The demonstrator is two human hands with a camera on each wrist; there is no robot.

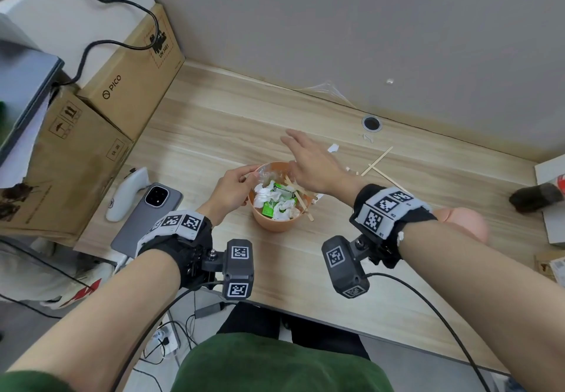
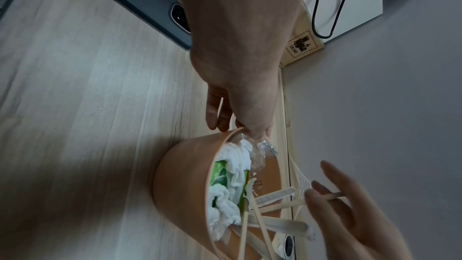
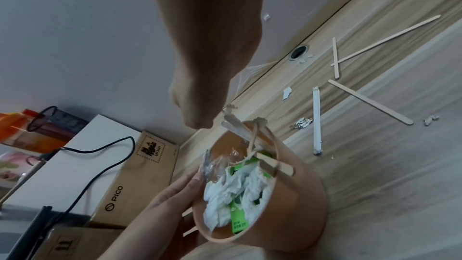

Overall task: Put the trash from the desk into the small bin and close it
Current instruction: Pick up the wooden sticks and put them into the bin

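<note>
The small orange bin (image 1: 275,222) stands open mid-desk, holding white tissues (image 1: 263,193), a green packet (image 1: 270,206), wooden sticks (image 1: 301,194) and clear plastic. My left hand (image 1: 237,182) pinches the bin's left rim (image 2: 225,135), thumb on the clear plastic (image 2: 260,149). My right hand (image 1: 301,154) hovers open over the far right rim, fingers straight (image 2: 332,177) and holding nothing. On the desk to the right lie wooden sticks (image 3: 370,102), a white paper tube (image 3: 317,122), a foil scrap (image 3: 301,126) and white scraps (image 1: 333,148). A pink round lid-like piece (image 1: 464,223) shows behind my right wrist.
Cardboard boxes (image 1: 91,135) line the left side. A phone (image 1: 146,217) and a white controller (image 1: 128,193) lie left of the bin. The wall is close behind, with a cable hole (image 1: 371,123) and clear film (image 1: 327,89). A dark brush (image 1: 535,197) sits far right.
</note>
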